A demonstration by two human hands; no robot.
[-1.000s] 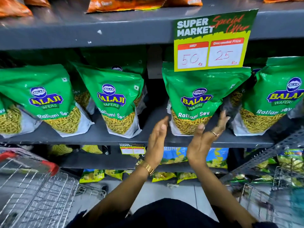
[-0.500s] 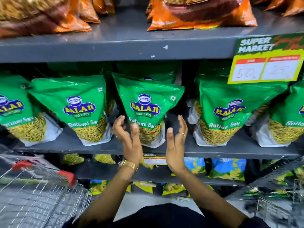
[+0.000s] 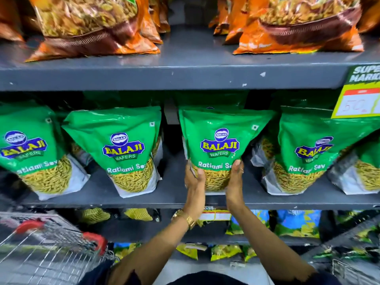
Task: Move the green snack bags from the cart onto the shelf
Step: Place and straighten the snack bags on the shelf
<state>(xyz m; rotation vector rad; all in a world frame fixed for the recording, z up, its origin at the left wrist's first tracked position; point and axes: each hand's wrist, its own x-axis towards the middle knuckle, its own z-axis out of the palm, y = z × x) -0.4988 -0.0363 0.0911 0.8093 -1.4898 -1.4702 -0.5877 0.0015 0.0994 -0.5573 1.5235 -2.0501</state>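
I hold one green snack bag point(image 3: 221, 149) with both of my hands, one on each side of its bottom part. My left hand point(image 3: 194, 183) is curled around the left side, and my right hand point(image 3: 235, 179) is pressed flat on the right side, with my thumb on the front of the bag. My hands are closed on the bag, not open wide. The bag stands up on the gray shelf point(image 3: 176, 194), and its top leans a bit toward me. It says Balaji Wafers and Ratlami Sev on the front, and I can see yellow sticks of snack through the clear part at the bottom. More green bags just like it stand in a row on the same shelf: one point(image 3: 123, 147) near it on the left, another point(image 3: 26, 149) past that one, and one point(image 3: 312, 153) on the right. There are more green bags behind them too. I wear a gold watch point(image 3: 185, 218) on my left wrist and a ring on my right hand. On the shelf above sit big orange snack bags point(image 3: 90, 23). A price sign point(image 3: 359, 93) hangs at the right edge. Down at the lower left is the wire cart point(image 3: 47, 254) with red handle parts. Below my hands, lower shelves hold blue and yellow bags point(image 3: 296, 223).
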